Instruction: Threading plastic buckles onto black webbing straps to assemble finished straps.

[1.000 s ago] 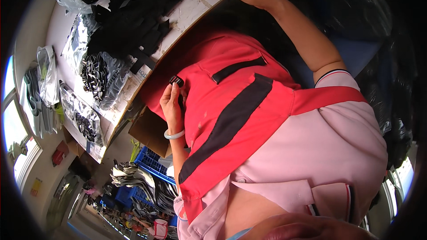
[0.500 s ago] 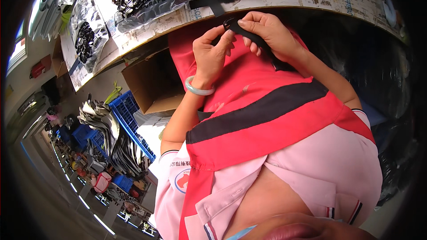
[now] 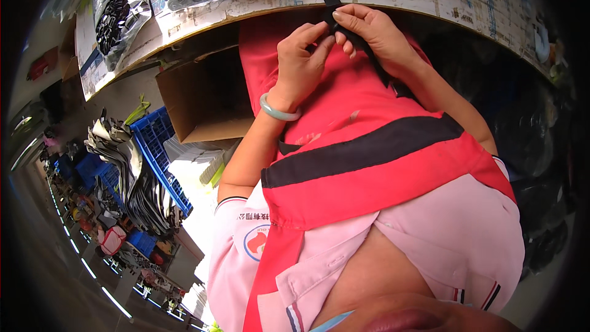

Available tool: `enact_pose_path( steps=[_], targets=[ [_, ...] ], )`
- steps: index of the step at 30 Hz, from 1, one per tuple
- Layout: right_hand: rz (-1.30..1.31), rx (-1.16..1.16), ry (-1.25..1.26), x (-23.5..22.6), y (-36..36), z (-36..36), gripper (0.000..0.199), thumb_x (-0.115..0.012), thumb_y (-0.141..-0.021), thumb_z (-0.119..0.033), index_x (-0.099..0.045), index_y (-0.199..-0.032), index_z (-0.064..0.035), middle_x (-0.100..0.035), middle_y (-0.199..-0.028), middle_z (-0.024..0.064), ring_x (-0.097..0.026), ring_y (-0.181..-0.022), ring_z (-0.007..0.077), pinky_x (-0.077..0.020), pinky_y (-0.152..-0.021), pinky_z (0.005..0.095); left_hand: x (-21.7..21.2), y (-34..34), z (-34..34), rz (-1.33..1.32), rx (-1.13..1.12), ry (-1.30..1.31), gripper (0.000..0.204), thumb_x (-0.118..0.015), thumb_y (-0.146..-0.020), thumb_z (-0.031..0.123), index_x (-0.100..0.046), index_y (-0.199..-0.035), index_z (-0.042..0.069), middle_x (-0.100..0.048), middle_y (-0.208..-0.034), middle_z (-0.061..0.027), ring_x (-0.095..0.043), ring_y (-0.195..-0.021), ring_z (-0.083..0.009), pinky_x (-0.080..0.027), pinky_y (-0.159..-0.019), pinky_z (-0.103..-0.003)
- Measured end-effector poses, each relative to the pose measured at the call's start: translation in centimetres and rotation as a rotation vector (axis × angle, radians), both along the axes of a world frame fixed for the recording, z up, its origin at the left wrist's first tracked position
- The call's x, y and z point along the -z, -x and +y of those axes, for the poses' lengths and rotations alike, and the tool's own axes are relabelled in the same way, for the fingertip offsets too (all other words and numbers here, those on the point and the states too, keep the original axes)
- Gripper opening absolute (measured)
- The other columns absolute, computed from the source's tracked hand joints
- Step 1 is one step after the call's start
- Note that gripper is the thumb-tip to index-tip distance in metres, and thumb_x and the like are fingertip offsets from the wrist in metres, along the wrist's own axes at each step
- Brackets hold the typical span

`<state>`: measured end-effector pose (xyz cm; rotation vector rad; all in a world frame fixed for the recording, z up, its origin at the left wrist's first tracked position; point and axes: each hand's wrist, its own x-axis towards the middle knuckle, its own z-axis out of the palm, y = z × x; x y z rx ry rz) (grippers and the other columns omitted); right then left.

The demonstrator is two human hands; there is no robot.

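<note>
Black strap (image 3: 367,53): upper centre, slanting down rightward in front of a red apron (image 3: 369,193).
Left hand (image 3: 300,58): upper centre, pale bangle (image 3: 279,110) at its wrist; fingers drawn narrow by the strap's upper end, though I cannot tell what they grip.
Right hand (image 3: 384,40): just beside it, closed around the strap.
Workbench (image 3: 393,1): across the top edge.
Cardboard box (image 3: 212,135): left of centre, near a blue crate (image 3: 161,154).

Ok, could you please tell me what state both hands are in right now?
Left hand: curled by the strap; whether it grips cannot be told.
Right hand: closed, holding the strap.
</note>
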<state>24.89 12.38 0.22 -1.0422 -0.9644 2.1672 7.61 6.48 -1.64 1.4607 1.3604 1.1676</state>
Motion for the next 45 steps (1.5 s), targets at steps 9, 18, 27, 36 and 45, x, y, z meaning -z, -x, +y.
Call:
enact_pose_path(
  steps=[9,18,27,36,45],
  targets=[
    [-0.190,0.199,-0.798,-0.9,1.5,-1.8,0.016,-0.068,-0.089,-0.009,-0.067,-0.103,-0.0016,-0.061,-0.090,0.0008,-0.055,-0.075,0.0047,-0.0462,-0.069,0.0190,0.0,1.3,0.5,-0.892,0.008,0.530,0.026,-0.061,-0.094,0.019,-0.066,-0.103,-0.006,-0.068,-0.079,-0.0111,-0.061,-0.061,-0.0145,-0.049,-0.053,-0.023],
    [-0.177,0.167,-0.497,-2.4,0.8,-2.6,0.013,-0.066,-0.090,-0.009,-0.066,-0.099,0.0008,-0.062,-0.077,0.0010,-0.056,-0.057,0.0049,-0.0468,-0.050,0.0187,-0.2,0.8,0.1,-0.604,-0.161,0.304,0.022,-0.065,-0.091,0.011,-0.068,-0.105,-0.005,-0.069,-0.082,-0.0081,-0.061,-0.063,-0.0105,-0.048,-0.050,-0.022],
    [-0.240,0.089,-0.290,0.0,1.3,-1.5,0.031,-0.068,-0.088,-0.009,-0.052,-0.112,0.0007,-0.060,-0.074,0.0025,-0.059,-0.057,0.0071,-0.0494,-0.050,0.0199,0.9,0.6,-0.1,-0.482,-0.175,0.185,0.016,-0.069,-0.087,0.005,-0.070,-0.102,-0.001,-0.068,-0.084,-0.0039,-0.057,-0.060,-0.0056,-0.044,-0.050,-0.018],
    [-0.139,0.140,-0.333,0.6,2.2,-2.0,0.027,-0.060,-0.094,-0.009,-0.051,-0.116,0.0020,-0.059,-0.089,0.0069,-0.064,-0.070,0.0112,-0.0563,-0.061,0.0229,1.6,0.8,-0.6,-0.400,-0.132,-0.035,0.022,-0.067,-0.085,-0.004,-0.070,-0.106,0.002,-0.061,-0.086,-0.0009,-0.053,-0.064,-0.0053,-0.042,-0.053,-0.018],
    [-0.202,-0.312,-0.113,-0.2,0.0,0.9,0.022,-0.065,-0.092,-0.023,-0.065,-0.098,-0.0013,-0.063,-0.080,0.0015,-0.060,-0.065,0.0065,-0.0498,-0.058,0.0190,0.2,2.6,-1.7,-0.322,0.045,-0.037,0.023,-0.062,-0.084,-0.009,-0.072,-0.100,0.004,-0.062,-0.089,-0.0054,-0.056,-0.064,-0.0073,-0.044,-0.052,-0.020]
  ],
)
